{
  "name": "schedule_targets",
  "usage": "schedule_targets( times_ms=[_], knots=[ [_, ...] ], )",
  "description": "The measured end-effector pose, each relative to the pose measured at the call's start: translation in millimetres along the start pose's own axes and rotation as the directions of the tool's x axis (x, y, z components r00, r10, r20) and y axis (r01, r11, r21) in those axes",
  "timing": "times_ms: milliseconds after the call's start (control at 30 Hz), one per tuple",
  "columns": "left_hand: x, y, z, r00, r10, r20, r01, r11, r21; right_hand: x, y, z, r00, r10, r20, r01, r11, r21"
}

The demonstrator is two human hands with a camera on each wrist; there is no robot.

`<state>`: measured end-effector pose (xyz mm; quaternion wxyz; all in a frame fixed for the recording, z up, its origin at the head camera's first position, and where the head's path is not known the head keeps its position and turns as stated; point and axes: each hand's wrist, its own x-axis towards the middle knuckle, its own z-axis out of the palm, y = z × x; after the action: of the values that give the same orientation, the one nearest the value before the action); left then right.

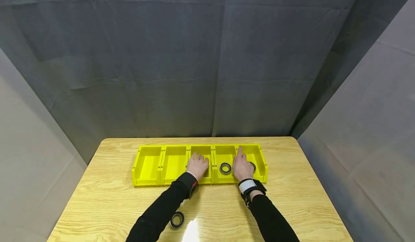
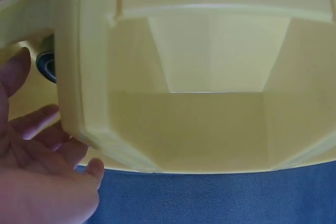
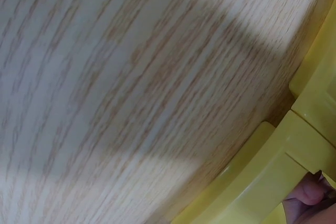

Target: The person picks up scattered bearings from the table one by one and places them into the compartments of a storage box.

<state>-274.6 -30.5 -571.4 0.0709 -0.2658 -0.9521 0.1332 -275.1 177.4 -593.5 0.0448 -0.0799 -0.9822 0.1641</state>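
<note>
My left hand [image 1: 197, 165] reaches into the middle bin of a row of yellow bins [image 1: 147, 183]. In the left wrist view its thumb and fingers [image 2: 42, 124] are spread apart, and a dark ball bearing [image 2: 47, 67] shows beyond them inside the bin. My right hand [image 1: 243, 166] lies over the divider between the two rightmost bins, index finger straight toward the back wall. One bearing [image 1: 225, 168] lies flat in the fourth bin, left of that hand. Another bearing [image 1: 253, 166] in the rightmost bin is partly hidden by the hand.
A further bearing [image 1: 177, 220] lies on the wooden table [image 1: 214, 213] beside my left forearm. The two leftmost bins hold nothing visible. A grey cloth [image 1: 181, 62] hangs behind the table, with pale panels [image 1: 363, 134] at both sides.
</note>
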Motion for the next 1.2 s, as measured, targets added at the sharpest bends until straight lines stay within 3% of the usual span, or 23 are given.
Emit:
schedule_targets(
  times_ms=[100, 200, 333, 500, 667, 767, 967, 1200],
  knots=[
    [-5.4, -2.2, 0.5, 0.999, 0.011, -0.040, -0.011, 1.000, 0.005, -0.4, 0.4, 0.0, 1.000, -0.002, -0.001, 0.002, 1.000, 0.005],
    [-11.2, -5.5, 1.1, 0.999, 0.017, -0.038, -0.018, 1.000, -0.013, -1.1, 0.4, -0.4, 1.000, -0.003, -0.004, 0.003, 1.000, 0.008],
    [-18.4, -11.0, -0.7, 1.000, 0.006, 0.022, -0.003, 0.990, -0.139, -1.4, 0.6, -1.8, 1.000, -0.009, -0.003, 0.009, 1.000, 0.009],
    [-29.2, -18.5, -11.8, 0.998, -0.009, 0.057, 0.030, 0.926, -0.377, 0.3, 1.4, -2.5, 1.000, -0.012, 0.004, 0.012, 1.000, 0.014],
    [-39.4, -26.1, -19.5, 0.997, -0.001, 0.081, 0.043, 0.854, -0.518, 1.6, 1.7, -1.7, 1.000, -0.015, 0.014, 0.014, 1.000, 0.020],
    [-45.8, -30.6, -20.8, 0.997, -0.003, 0.077, 0.046, 0.830, -0.556, 1.5, 0.5, -1.6, 1.000, -0.014, 0.014, 0.013, 1.000, 0.027],
    [-59.2, -41.0, -18.9, 0.998, -0.007, 0.066, 0.042, 0.832, -0.553, 2.2, -1.3, -1.3, 1.000, -0.010, 0.023, 0.009, 1.000, 0.029],
    [-78.2, -50.5, -17.7, 1.000, -0.012, 0.010, 0.016, 0.801, -0.598, 0.9, -1.0, -3.2, 1.000, -0.017, 0.026, 0.016, 1.000, 0.025]
  ],
)
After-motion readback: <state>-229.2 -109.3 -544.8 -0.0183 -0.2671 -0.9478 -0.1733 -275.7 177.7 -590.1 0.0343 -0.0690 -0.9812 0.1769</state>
